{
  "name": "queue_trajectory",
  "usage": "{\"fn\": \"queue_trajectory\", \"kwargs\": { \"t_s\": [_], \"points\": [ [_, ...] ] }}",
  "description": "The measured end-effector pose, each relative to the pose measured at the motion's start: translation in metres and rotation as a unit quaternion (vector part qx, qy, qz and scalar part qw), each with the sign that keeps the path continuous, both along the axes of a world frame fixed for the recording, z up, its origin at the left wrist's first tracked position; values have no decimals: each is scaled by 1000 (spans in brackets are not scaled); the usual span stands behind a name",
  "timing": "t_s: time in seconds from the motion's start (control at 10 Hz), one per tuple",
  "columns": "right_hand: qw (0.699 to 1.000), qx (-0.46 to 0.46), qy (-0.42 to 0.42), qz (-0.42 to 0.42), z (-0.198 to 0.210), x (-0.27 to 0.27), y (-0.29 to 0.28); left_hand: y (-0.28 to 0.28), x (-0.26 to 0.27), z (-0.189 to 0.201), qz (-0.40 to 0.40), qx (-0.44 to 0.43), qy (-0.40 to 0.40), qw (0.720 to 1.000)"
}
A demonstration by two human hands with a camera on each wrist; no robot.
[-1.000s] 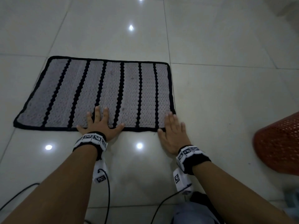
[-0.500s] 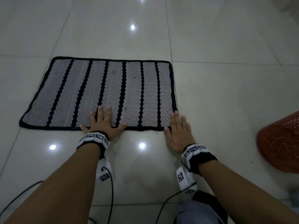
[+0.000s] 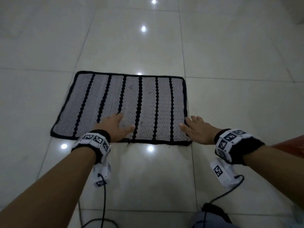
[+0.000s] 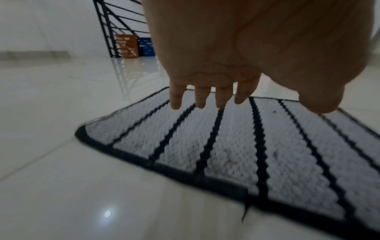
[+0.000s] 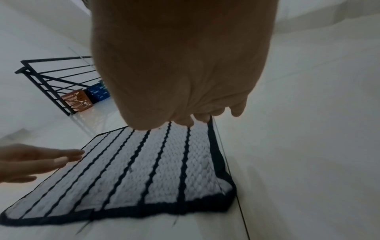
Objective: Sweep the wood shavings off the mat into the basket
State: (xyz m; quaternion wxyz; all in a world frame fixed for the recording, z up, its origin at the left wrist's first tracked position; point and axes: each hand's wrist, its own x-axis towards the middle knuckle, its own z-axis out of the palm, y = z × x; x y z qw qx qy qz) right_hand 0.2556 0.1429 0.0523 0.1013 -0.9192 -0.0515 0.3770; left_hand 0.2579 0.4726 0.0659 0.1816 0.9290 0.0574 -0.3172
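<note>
A grey mat (image 3: 148, 104) with black stripes and a black border lies flat on the tiled floor. Only a few tiny dark specks (image 3: 131, 87) show on it. My left hand (image 3: 116, 125) is open with fingers spread, palm down over the mat's near edge. In the left wrist view its straight fingers (image 4: 222, 97) hover above the mat (image 4: 236, 146). My right hand (image 3: 195, 127) is open, palm down at the mat's near right corner. Its fingers (image 5: 236, 110) sit over the mat's right border (image 5: 216, 154). The red basket (image 3: 291, 145) peeks out behind my right forearm.
Glossy white floor tiles (image 3: 238, 104) surround the mat. Cables (image 3: 103, 203) trail from both wrist cameras toward me. Far off, a black railing (image 4: 115, 24) stands with a brown bin (image 4: 126, 46) and a blue bin (image 4: 147, 47) beside it.
Both hands have lifted from lying flat at the mat's near edge. The left now reaches over the mat; the right has shifted to the right corner. The view has pulled back.
</note>
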Motion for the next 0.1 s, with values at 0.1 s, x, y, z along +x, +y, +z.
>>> {"fn": "queue_trajectory", "kwargs": {
  "t_s": [0.1],
  "points": [
    [999,30,32,-23,55,11,19,6,-1,72,15,-36,0,999]
  ]
}}
